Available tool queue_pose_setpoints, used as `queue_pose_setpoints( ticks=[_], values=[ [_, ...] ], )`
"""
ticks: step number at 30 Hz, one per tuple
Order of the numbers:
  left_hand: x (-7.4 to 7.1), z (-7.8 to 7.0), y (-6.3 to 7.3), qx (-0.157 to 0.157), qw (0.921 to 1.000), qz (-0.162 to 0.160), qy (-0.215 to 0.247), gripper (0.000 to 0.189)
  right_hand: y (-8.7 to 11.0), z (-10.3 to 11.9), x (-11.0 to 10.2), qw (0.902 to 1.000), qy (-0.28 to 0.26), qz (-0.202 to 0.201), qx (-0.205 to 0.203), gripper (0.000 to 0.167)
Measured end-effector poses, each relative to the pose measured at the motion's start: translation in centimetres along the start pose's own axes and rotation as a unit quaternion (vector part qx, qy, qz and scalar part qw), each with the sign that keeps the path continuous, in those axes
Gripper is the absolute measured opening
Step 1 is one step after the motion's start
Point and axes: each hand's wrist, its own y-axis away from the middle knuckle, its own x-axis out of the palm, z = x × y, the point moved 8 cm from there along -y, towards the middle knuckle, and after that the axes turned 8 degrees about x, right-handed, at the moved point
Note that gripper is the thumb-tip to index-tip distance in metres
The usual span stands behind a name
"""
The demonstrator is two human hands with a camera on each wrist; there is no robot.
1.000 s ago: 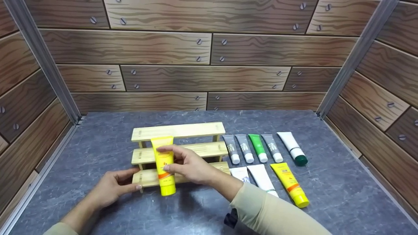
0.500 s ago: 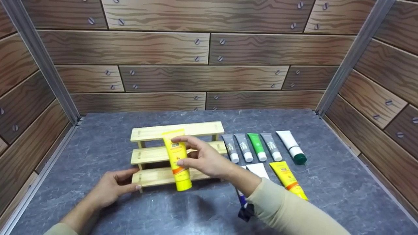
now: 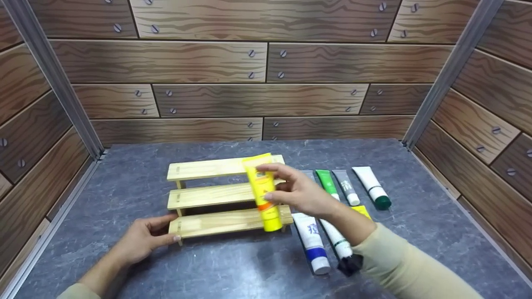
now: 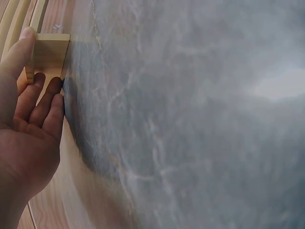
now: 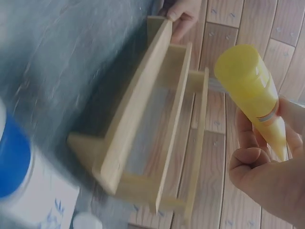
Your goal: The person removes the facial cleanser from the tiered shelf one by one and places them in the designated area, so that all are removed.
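Observation:
My right hand pinches a yellow squeeze tube with an orange band, cap end down, in the air in front of the right end of a three-step wooden display rack. In the right wrist view the tube lies between thumb and fingers, its yellow cap toward the camera. At the rack's front left corner my left hand grips the lowest step. The left wrist view has the thumb of the left hand on the board and its fingers against the wooden end piece.
Right of the rack lie a green tube, a grey tube and a white tube with a green cap. Nearer are a white-and-blue tube and another white tube. My right arm partly covers a second yellow tube.
My right hand has carried the yellow tube rightward and slightly up, from the rack's left part to its right end. My left hand has stayed on the rack's corner.

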Motion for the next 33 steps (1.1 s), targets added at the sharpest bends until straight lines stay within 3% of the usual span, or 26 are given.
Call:
queue_pose_setpoints(
  ticks=[16, 33],
  values=[
    [-0.2, 0.0, 0.0, -0.001, 0.9998, -0.001, -0.018, 0.068, 4.7, -1.0, -8.8, 0.9919, 0.087, -0.077, 0.051, 0.063],
    [-0.2, 0.2, 0.0, -0.014, 0.9996, 0.003, -0.024, 0.069, 8.6, -1.5, -14.0, 0.9784, 0.146, -0.099, 0.108, 0.063]
  ],
)
